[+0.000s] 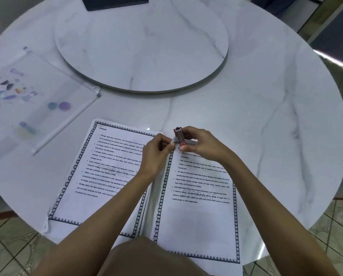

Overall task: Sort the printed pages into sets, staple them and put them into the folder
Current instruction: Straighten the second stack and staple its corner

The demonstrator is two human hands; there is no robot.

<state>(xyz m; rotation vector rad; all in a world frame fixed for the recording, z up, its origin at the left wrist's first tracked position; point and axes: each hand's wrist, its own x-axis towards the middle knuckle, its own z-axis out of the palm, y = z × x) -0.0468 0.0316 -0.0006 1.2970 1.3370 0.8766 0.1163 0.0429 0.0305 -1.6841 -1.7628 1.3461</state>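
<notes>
Midway, by my judgement: the right hand (202, 145) grips the red stapler (179, 136) at the top corner of the 6 o'clock set (196, 212), which the left hand (156, 154) pinches, leaving the 8 o'clock stack (99, 176) and the 9 o'clock folder (37, 100) still to do.

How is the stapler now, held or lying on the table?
Held: the right hand grips the stapler at the top corner of the right pages, which the left hand pinches.

Likely a home dining room: a round marble table (266, 116) carries a turntable (142, 46) at twelve o'clock, with patterned floor tiles (7, 246) at four and eight.
</notes>
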